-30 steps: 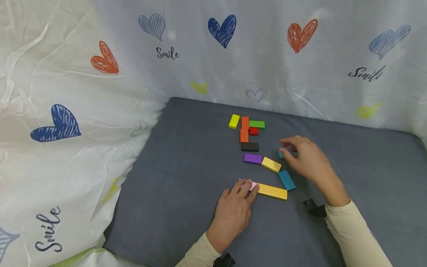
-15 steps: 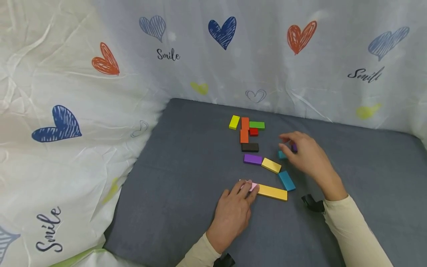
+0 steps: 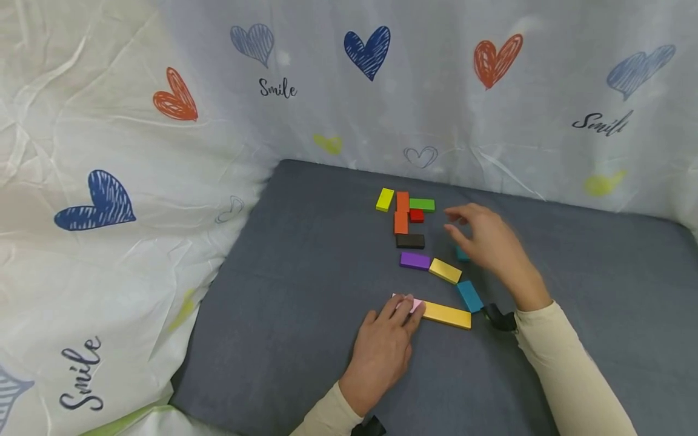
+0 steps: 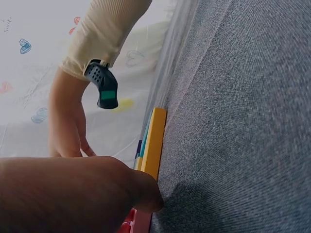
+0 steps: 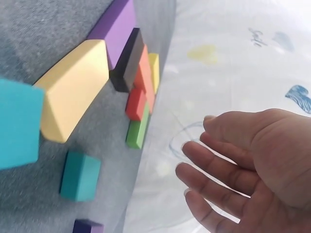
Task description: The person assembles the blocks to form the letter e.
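In the head view, my left hand [image 3: 383, 345] rests its fingertips on a pink block [image 3: 417, 305], which they partly cover. A long yellow block [image 3: 447, 315] meets the pink one end to end. My right hand [image 3: 491, 242] hovers over the table, right of the green block [image 3: 422, 205], its thumb and fingers apart and nothing between them. Partly under that hand lies a small teal block [image 3: 462, 254]. A dark purple block [image 5: 88, 226] shows at the bottom edge of the right wrist view; the hand hides it in the head view.
A curving row holds a blue block [image 3: 469, 296], a pale yellow block [image 3: 445, 270], a purple block [image 3: 415, 261] and a black block [image 3: 410, 241]. Farther back lie two orange blocks [image 3: 401, 221], a red block [image 3: 417, 215] and a yellow block [image 3: 385, 199]. A printed curtain [image 3: 425, 91] borders the grey table [image 3: 272, 303].
My right hand has shifted left and away from me, off the small teal and dark purple blocks, toward the green block. The left hand stays in place.
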A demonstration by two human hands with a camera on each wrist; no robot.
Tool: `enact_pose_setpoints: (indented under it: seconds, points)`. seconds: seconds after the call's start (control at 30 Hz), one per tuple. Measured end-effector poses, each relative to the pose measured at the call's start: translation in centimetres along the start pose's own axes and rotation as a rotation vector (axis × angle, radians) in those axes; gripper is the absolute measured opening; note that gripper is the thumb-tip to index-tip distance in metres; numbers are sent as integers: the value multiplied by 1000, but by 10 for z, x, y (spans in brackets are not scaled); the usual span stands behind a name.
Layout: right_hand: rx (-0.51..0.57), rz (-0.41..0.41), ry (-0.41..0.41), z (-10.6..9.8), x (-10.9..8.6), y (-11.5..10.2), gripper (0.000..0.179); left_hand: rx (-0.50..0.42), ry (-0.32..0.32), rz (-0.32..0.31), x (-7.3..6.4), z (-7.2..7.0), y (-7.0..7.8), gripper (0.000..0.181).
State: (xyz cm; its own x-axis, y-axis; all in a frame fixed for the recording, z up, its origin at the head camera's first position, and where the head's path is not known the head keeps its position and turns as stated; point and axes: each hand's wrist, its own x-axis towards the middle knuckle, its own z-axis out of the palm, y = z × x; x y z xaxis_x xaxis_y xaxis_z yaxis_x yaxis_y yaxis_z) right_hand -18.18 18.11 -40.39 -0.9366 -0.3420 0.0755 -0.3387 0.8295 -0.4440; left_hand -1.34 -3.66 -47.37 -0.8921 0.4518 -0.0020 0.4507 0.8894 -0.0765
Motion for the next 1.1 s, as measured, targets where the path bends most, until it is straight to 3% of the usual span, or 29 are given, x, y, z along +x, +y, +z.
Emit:
enact_pose_setpoints:
  seconds: [0.4, 0.77, 1.1]
  points:
    - [-20, -46, -108, 10, 25, -11, 41, 20, -25, -7, -1, 0, 1, 72]
    - [-57, -84, -251, 26, 39, -14, 39, 19, 57, 2, -2, 3, -1, 69]
    - [-81, -90, -290, 37, 41, -18, 38, 35, 69, 9, -2, 2, -2, 70]
